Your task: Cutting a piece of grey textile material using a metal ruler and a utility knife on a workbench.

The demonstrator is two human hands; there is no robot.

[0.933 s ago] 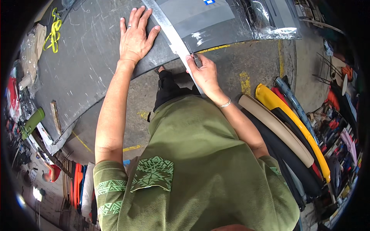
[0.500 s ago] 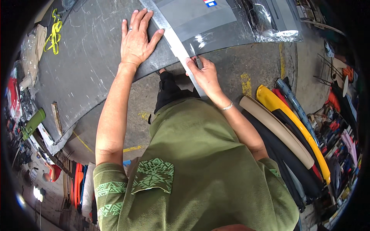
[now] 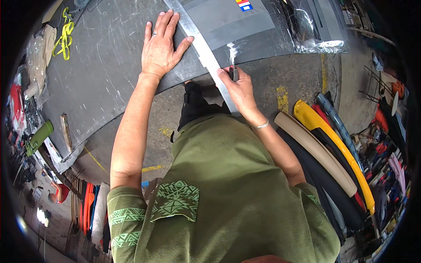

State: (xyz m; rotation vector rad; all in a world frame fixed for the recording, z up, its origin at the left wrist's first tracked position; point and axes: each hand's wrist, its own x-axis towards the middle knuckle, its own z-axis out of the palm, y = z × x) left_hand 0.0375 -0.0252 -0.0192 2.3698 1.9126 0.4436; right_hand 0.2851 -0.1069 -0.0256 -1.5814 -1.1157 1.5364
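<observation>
My left hand (image 3: pixel 160 55) lies flat with its fingers spread on the dark grey tabletop (image 3: pixel 101 57), its thumb close to a long metal ruler (image 3: pixel 199 43). The ruler runs slantwise across the table and sticks out past its near edge towards my body. At that edge my right hand (image 3: pixel 240 91) is closed around a utility knife (image 3: pixel 235 73), which points away from me. Its thumb rests against the ruler's right side. Some right-hand fingers are hidden. Right of the ruler lies a smooth grey sheet (image 3: pixel 219 37), with a small multicoloured label (image 3: pixel 244 5) on it.
A yellow tape measure (image 3: pixel 66 37) lies heaped at the table's far left. Clear plastic wrap (image 3: pixel 320 46) hangs over the right edge. Rolls of material, including a yellow roll (image 3: pixel 333 144) and a beige roll (image 3: pixel 315 153), lean at my right. A green roll (image 3: pixel 41 136) sits left.
The knife has turned more upright in my right hand, which stays by the ruler. My left hand keeps its place beside the ruler. The whole view has shifted slightly.
</observation>
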